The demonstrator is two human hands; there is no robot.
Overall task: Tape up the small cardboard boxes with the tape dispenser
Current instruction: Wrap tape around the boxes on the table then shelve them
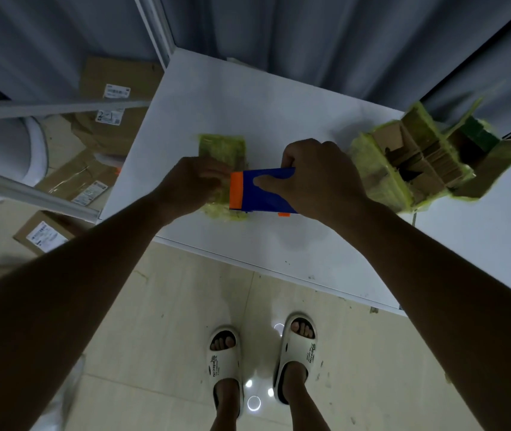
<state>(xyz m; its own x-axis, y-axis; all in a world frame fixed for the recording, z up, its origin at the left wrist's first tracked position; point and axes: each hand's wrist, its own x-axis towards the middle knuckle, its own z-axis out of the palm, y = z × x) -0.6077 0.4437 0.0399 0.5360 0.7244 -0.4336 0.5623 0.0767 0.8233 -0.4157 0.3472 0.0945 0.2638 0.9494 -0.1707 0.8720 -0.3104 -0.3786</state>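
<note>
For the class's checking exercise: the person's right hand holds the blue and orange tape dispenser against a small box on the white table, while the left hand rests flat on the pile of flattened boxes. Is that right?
Not quite. The head view shows the left hand steadying the small tape-covered box being taped, not resting on the pile of flattened boxes, which lies further right. The right hand does hold the blue and orange tape dispenser over the white table.

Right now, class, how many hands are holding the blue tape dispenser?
1: the right hand grips the tape dispenser; the left hand steadies the box beside it.
</note>
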